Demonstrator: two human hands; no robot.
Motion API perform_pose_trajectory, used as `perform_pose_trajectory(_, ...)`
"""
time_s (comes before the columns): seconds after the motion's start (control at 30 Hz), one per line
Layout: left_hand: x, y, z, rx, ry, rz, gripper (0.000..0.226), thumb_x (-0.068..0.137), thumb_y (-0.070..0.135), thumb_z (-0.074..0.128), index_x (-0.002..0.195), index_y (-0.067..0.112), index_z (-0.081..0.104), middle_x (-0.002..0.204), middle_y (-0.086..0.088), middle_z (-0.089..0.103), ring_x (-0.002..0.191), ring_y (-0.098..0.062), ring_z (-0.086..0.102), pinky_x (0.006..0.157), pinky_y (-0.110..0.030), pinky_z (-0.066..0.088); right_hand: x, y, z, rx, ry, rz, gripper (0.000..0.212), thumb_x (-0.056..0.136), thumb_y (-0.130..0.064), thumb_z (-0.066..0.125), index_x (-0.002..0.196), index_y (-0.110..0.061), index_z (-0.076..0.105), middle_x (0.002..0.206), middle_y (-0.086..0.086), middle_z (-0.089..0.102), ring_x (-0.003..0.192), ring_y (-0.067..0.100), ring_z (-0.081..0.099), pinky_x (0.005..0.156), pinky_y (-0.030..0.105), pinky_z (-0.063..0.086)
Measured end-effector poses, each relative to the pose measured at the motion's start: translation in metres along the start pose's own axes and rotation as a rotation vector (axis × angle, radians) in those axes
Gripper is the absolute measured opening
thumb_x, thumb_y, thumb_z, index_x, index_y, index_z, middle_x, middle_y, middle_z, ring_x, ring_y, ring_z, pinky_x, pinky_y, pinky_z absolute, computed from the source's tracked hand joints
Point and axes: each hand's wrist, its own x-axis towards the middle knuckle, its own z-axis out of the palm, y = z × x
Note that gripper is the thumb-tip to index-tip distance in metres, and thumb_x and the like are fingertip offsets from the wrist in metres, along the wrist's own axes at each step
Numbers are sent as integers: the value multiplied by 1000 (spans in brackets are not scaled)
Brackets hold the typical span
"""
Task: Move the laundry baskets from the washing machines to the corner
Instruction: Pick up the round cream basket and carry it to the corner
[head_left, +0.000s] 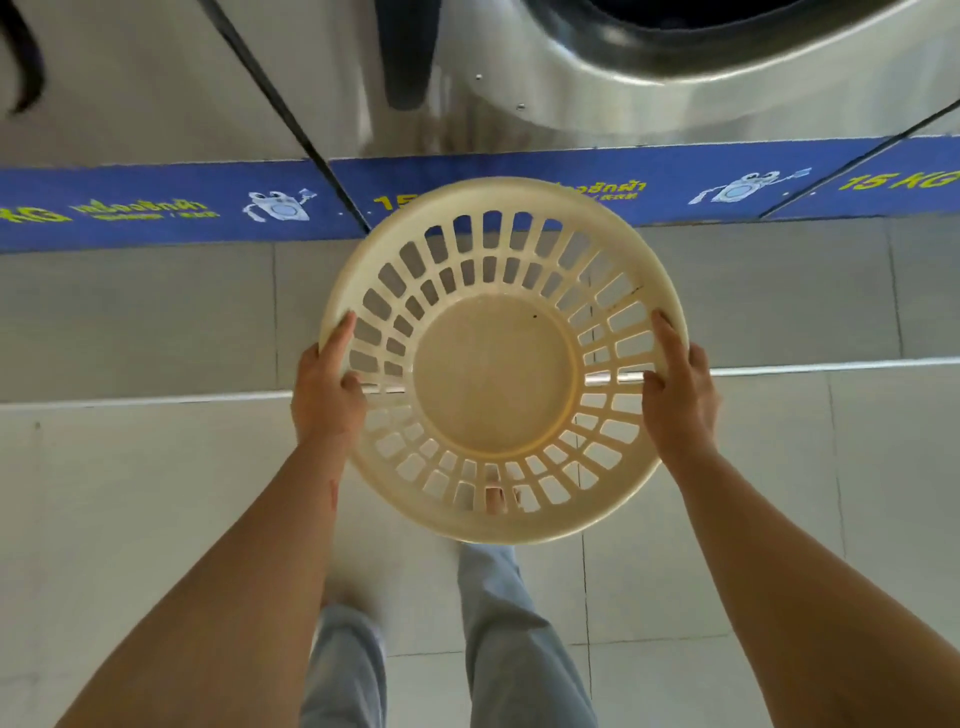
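A round cream plastic laundry basket (496, 379) with slotted walls hangs in the air in front of me, open side up and empty. My left hand (327, 387) grips its left rim, thumb inside. My right hand (678, 389) grips the right rim the same way. The basket is held above the tiled floor, just in front of the steel washing machines (467, 78).
A blue strip (156, 208) with "15 KG" lettering runs along the machines' base. A grey tiled step (156, 322) with a metal edge lies below it, then light floor tiles (130, 493). My legs in pale trousers (498, 623) stand under the basket.
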Motion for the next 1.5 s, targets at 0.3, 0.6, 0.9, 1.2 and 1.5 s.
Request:
perform_pose_trajectory(0.3, -42, -117, -133, -27, 119, -182, 66, 91, 4, 43, 142, 46, 38, 135, -8, 49, 118, -30, 53, 96, -39, 44, -97, -131, 27, -100, -134, -155, 69, 94, -8, 49, 147, -47, 26, 133, 9, 47, 95, 36, 61, 71, 36, 44)
perform_pose_trajectory(0.6, -89, -256, -274, -176, 258, -402, 65, 94, 4, 42, 140, 49, 39, 131, -4, 49, 106, -29, 58, 87, -37, 49, -219, -283, 76, -155, -172, -404, 69, 96, -9, 49, 150, -43, 22, 133, 14, 48, 100, 38, 60, 79, 41, 47)
perform_pose_trajectory(0.9, -134, -401, -389, -350, 368, -587, 69, 89, 3, 38, 134, 56, 40, 128, 6, 49, 67, -2, 50, 51, -21, 39, -332, -424, 139, -197, -293, -622, 74, 92, -5, 47, 150, -43, 21, 131, 15, 47, 100, 43, 58, 85, 46, 46)
perform_pose_trajectory(1.2, -143, -509, -465, -447, 539, -744, 68, 90, 0, 41, 136, 50, 43, 127, 0, 50, 84, -15, 50, 56, -14, 36, -399, -573, 216, -242, -395, -844, 71, 94, -5, 46, 151, -41, 24, 131, 16, 47, 107, 39, 56, 89, 47, 46)
perform_pose_trajectory(1.5, -112, -598, -540, -527, 642, -939, 64, 93, 0, 41, 138, 45, 45, 125, -7, 51, 82, -19, 53, 58, -18, 38, -449, -731, 302, -349, -455, -1059, 71, 95, -8, 48, 150, -44, 22, 127, 15, 47, 99, 38, 59, 79, 43, 46)
